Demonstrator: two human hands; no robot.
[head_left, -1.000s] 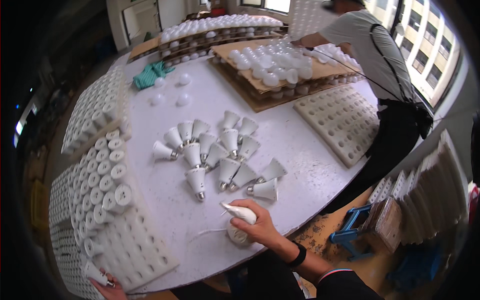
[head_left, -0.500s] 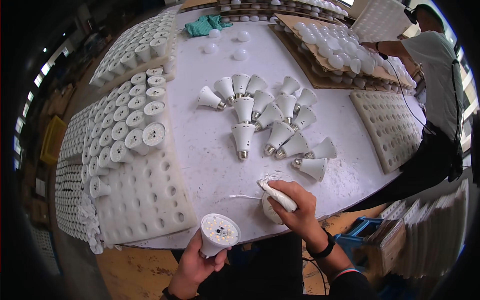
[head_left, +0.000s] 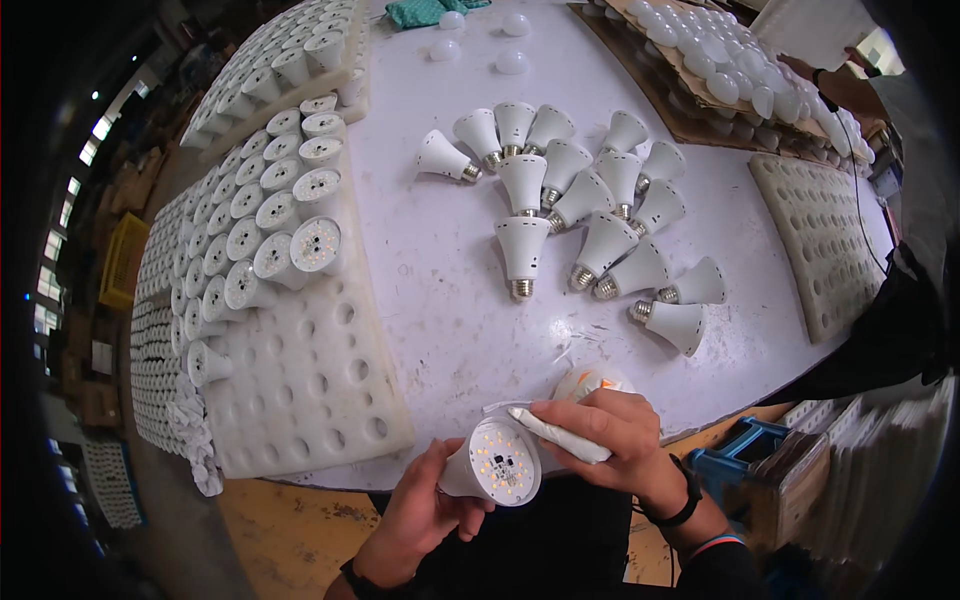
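My left hand (head_left: 420, 505) is wrapped round an open LED bulb body (head_left: 505, 462), a white cone without its dome. Its round board with yellow LED chips faces up. In my right hand (head_left: 625, 435) is a white, wrapped-looking stick with a tapered tip (head_left: 562, 434); its exact kind I cannot make out. The tip is close to the bulb's upper rim; whether it touches is unclear. Just behind my right fingers stands a rounded white container with orange marking (head_left: 596, 381), partly hidden. Several white bulb bodies (head_left: 523, 250) lie on the table beyond.
At left, a pale holed tray (head_left: 290, 400) holds rows of upright bulb bodies (head_left: 318, 245). Another holed tray (head_left: 820, 240) lies at right. White domes (head_left: 720, 70) fill cardboard layers at the back right, beside a person's arm (head_left: 850, 95). A green cloth (head_left: 425, 12) lies far back.
My left hand has brought the bulb body rightward and tilted it. My right hand has moved the white stick from beside the container to the bulb's rim. The view has shifted.
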